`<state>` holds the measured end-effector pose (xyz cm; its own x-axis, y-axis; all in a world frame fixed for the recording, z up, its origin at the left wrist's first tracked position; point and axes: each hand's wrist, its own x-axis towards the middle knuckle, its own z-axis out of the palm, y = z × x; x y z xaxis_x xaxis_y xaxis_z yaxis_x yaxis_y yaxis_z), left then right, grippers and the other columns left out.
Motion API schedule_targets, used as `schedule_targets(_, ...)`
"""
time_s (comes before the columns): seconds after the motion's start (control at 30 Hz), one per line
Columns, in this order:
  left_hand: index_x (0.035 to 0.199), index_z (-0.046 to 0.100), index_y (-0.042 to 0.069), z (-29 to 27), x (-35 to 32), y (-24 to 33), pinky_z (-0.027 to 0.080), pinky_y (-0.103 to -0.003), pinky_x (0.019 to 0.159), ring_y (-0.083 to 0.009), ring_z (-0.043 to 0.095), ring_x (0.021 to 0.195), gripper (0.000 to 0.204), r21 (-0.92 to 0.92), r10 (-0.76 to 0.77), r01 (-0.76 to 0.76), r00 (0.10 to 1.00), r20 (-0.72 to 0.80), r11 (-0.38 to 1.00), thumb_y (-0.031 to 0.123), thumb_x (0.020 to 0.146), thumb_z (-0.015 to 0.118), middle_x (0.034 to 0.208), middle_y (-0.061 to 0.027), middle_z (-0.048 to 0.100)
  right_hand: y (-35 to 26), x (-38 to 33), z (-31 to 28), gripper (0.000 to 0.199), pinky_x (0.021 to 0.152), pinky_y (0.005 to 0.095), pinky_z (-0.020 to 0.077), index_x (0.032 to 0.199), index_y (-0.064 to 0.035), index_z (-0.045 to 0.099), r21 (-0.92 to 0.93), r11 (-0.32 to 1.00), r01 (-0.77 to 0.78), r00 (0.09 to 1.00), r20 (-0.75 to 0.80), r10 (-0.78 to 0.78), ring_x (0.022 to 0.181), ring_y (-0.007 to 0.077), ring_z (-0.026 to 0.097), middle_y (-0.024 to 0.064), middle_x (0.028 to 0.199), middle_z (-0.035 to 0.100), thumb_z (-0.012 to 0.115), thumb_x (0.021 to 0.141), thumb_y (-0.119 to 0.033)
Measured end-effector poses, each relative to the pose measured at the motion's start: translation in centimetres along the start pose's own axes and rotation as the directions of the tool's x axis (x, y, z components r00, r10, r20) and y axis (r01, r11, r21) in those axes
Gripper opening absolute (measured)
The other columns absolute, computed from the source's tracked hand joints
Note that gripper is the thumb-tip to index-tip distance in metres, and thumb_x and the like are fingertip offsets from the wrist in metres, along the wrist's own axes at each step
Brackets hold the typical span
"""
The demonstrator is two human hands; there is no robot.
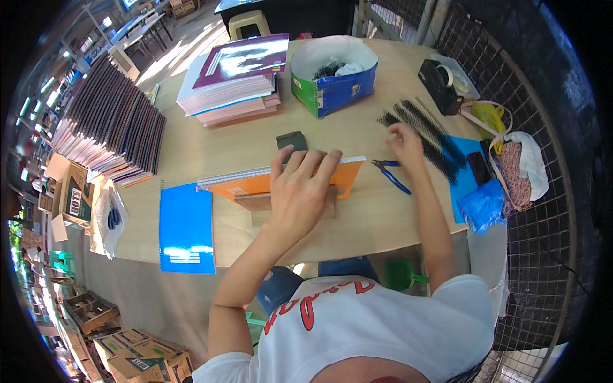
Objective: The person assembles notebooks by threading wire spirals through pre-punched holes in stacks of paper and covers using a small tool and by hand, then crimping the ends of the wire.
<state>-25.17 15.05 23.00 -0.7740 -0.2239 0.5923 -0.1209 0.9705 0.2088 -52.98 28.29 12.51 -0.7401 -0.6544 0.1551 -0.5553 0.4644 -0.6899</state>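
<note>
An orange notebook (348,177) stands on its edge in a small wooden holder (258,203), its row of punched holes facing up. My left hand (295,195) is closed over its top edge, fingers on the far side. My right hand (407,145) is at the near-left end of a bunch of black spiral binding coils (437,143). Its fingers are curled together, and whether a coil is pinched between them is hidden. Blue-handled pliers (394,177) lie just below that hand. A dark block (292,140) sits beyond the notebook.
A blue spiral notebook (186,223) lies at the near left edge. Behind it rises a tall stack of bound notebooks (112,118). Farther back are a paper stack (227,96) and an open box (338,92). A tape dispenser (440,86) and a blue plastic bag (483,205) are at right.
</note>
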Motion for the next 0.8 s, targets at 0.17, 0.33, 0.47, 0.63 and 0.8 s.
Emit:
schedule_targets(0.17,0.113,0.064,0.013,0.6,0.7,2.1,0.036,-0.042,0.092,-0.0223,0.058,0.098,0.033,0.018,-0.058,0.06,0.995,-0.078,0.998,0.007,0.081,0.069,0.101,-0.005,0.062,4.0,1.7,2.1,0.031,0.085,0.04,0.0498,0.115,-0.0065,0.061,-0.738,0.641,0.209,0.97,0.071,-0.234,0.108,0.0306,0.058,0.016,0.117,0.051,0.066,0.086,-0.014)
schedule_targets(0.33,0.106,0.066,0.015,0.7,0.5,2.4,0.035,-0.04,0.086,-0.0207,0.059,0.093,0.026,-0.036,-0.035,0.031,0.992,-0.122,0.999,0.012,0.081,0.072,0.095,-0.0022,0.063,4.0,1.8,-0.2,0.027,0.085,0.0435,0.0494,0.116,-0.0064,0.062,-0.363,0.849,0.385,0.909,-0.009,-0.416,0.102,0.0348,0.059,0.0175,0.112,0.058,0.058,0.09,-0.011)
schedule_targets(0.47,0.1,0.067,0.016,1.6,0.7,2.1,0.034,-0.04,0.083,-0.0186,0.059,0.087,0.018,0.047,-0.025,0.033,0.988,-0.151,0.998,0.014,0.083,0.072,0.088,0.0016,0.063,0.4,1.1,-2.4,0.028,0.087,0.0465,0.049,0.114,-0.0068,0.064,-0.358,0.839,0.409,0.912,0.167,-0.374,0.099,0.0347,0.062,0.0158,0.104,0.065,0.055,0.087,-0.005)
schedule_targets(0.63,0.096,0.067,0.016,2.0,1.1,2.3,0.033,-0.038,0.08,-0.0181,0.058,0.082,0.013,-0.007,-0.009,0.008,0.979,-0.206,1.0,0.014,0.084,0.071,0.084,0.0022,0.062,0.3,1.3,-3.3,0.025,0.08,0.0442,0.0508,0.108,-0.0074,0.068,-0.336,0.793,0.508,0.85,0.048,-0.524,0.087,0.0347,0.064,0.0144,0.092,0.066,0.058,0.085,-0.004)
schedule_targets(0.8,0.096,0.067,0.016,1.6,1.0,2.1,0.033,-0.037,0.078,-0.0181,0.058,0.081,0.015,-0.024,-0.013,0.008,0.981,-0.193,1.0,0.011,0.083,0.071,0.084,0.0019,0.062,-8.1,-3.3,-5.9,0.033,0.069,0.0364,0.0503,0.115,-0.0052,0.069,-0.031,0.806,0.591,0.801,0.136,-0.583,0.074,0.0321,0.062,0.0146,0.082,0.063,0.06,0.084,0.003)
